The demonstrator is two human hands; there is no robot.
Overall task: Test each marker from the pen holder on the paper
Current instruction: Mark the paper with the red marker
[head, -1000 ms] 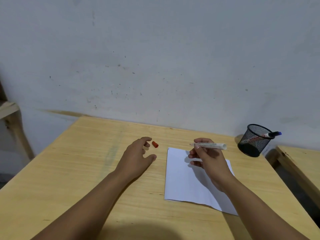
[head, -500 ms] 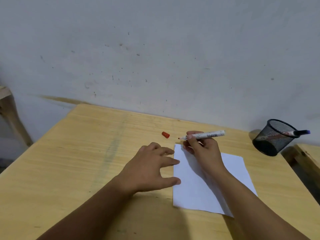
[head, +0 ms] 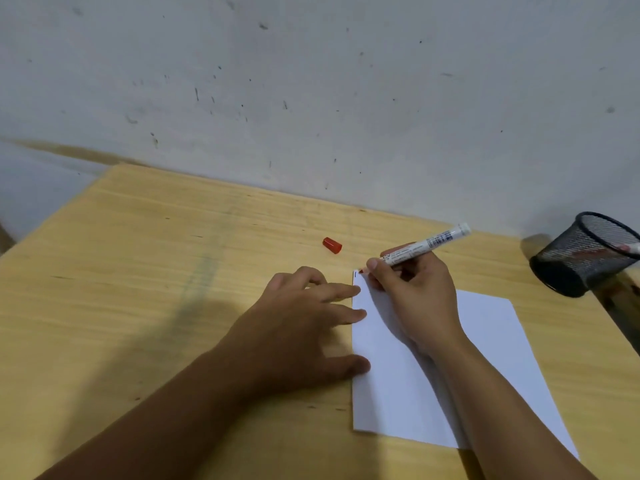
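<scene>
Your right hand (head: 415,292) pinches the marker (head: 424,244) between thumb and fingers, writing-style, with its red tip down at the paper's (head: 485,358) far left corner, right beside a short dark stroke there. The marker's white barrel slants up and to the right, away from the tip, and its rear end points towards the holder (head: 585,254).

Your left hand (head: 304,327) lies flat and spread on the table (head: 138,271), palm down. Its fingertips and thumb reach onto the paper's left edge and rest on it.

The paper lies on the table's right half, turned a little, and your right forearm crosses over it.

The red cap (head: 332,245) lies on its side on the bare table, beyond your left hand and just left of the marker's tip, touching neither hand.

The black mesh holder stands tilted at the table's far right edge, well apart from the paper. Another marker (head: 623,249) leans inside it; only its upper part shows above the rim, and the frame cuts off its end.
</scene>
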